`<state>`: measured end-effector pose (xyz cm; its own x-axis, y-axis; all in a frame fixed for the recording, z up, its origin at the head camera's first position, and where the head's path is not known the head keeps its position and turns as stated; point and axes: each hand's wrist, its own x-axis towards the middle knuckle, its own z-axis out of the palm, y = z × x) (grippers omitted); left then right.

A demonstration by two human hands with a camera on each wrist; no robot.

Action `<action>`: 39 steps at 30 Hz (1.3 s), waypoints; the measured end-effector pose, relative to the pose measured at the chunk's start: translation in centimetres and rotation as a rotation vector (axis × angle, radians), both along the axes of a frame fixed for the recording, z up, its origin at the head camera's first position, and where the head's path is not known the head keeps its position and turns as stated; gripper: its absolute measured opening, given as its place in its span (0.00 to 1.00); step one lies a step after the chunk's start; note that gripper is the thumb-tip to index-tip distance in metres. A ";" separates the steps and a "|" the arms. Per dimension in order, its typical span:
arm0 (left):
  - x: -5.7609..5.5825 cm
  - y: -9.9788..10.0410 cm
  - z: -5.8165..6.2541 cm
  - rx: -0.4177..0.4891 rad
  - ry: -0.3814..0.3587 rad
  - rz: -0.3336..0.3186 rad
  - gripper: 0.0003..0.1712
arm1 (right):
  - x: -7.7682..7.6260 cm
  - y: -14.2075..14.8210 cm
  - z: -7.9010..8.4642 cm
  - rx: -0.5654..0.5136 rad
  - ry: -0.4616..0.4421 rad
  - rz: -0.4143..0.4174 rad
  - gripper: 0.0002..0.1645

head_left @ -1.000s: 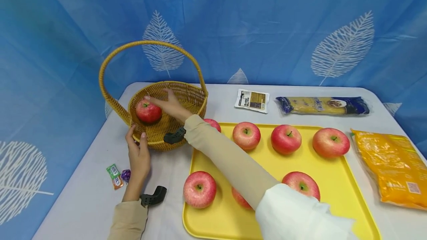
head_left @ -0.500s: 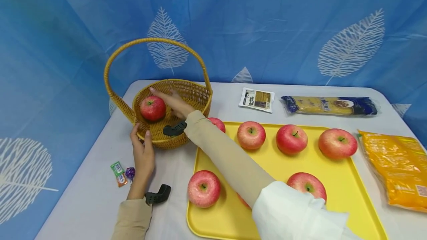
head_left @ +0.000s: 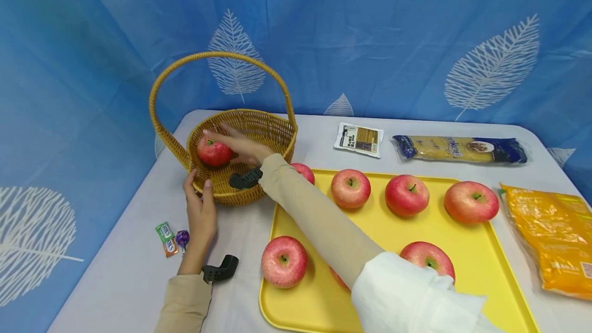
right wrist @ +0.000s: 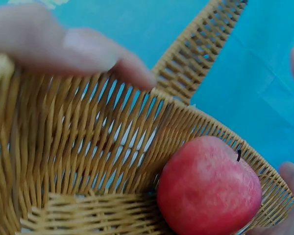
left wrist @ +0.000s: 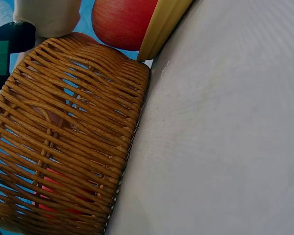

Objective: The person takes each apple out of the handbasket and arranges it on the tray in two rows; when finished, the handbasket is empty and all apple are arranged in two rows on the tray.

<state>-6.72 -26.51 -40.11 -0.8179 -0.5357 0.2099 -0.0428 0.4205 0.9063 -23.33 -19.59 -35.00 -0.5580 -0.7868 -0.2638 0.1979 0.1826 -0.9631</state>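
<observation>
In the head view a wicker basket (head_left: pixel 250 122) with a tall arched handle stands at the back left. One red apple (head_left: pixel 214 153) lies inside it against the left wall. My right hand (head_left: pixel 238 148) reaches over the basket, fingers spread and fairly straight beside and above this apple. The right wrist view shows the apple (right wrist: pixel 208 188) uncovered, with fingertips (right wrist: pixel 289 188) at the right edge. My left hand (head_left: pixel 202 215) holds the basket's near left rim by the handle's base, thumb tip over the rim. The woven outer wall (left wrist: pixel 68 132) fills much of the left wrist view.
A yellow tray (head_left: pixel 370 251) on the right bears several apples (head_left: pixel 284 262), some partly hidden by my right sleeve. Behind it lie a small white packet (head_left: pixel 358 140) and a long pack (head_left: pixel 458 149). An orange bag (head_left: pixel 548 235) lies right; wrapped sweets (head_left: pixel 167 239) lie left.
The view has shifted slightly, so everything appears a little further right. My right fingers lifted a little off the apple, then came back lower over it. Apple and basket keep their places; the left hand stays put.
</observation>
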 end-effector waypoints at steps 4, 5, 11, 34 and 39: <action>0.2 0.6 0.9 0.008 -0.008 -0.007 0.29 | 0.2 0.3 -0.5 0.059 0.092 0.092 0.40; 0.3 0.8 1.3 0.011 -0.007 -0.008 0.29 | 0.2 0.3 -0.5 0.072 0.108 0.110 0.39; 0.4 0.9 1.6 0.001 -0.001 -0.007 0.29 | 0.5 0.2 -0.6 0.169 0.305 0.116 0.42; 0.1 0.3 0.6 -0.004 -0.016 0.004 0.29 | 0.8 0.1 -1.1 0.258 0.800 -0.032 0.29; 0.3 0.7 0.8 0.009 -0.018 0.000 0.29 | 1.0 0.3 -1.3 0.263 0.813 -0.019 0.28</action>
<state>-6.44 -25.83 -39.31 -0.8216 -0.5372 0.1906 -0.0588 0.4125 0.9091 -22.32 -19.30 -36.33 -0.6657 -0.7445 0.0516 -0.5308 0.4238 -0.7339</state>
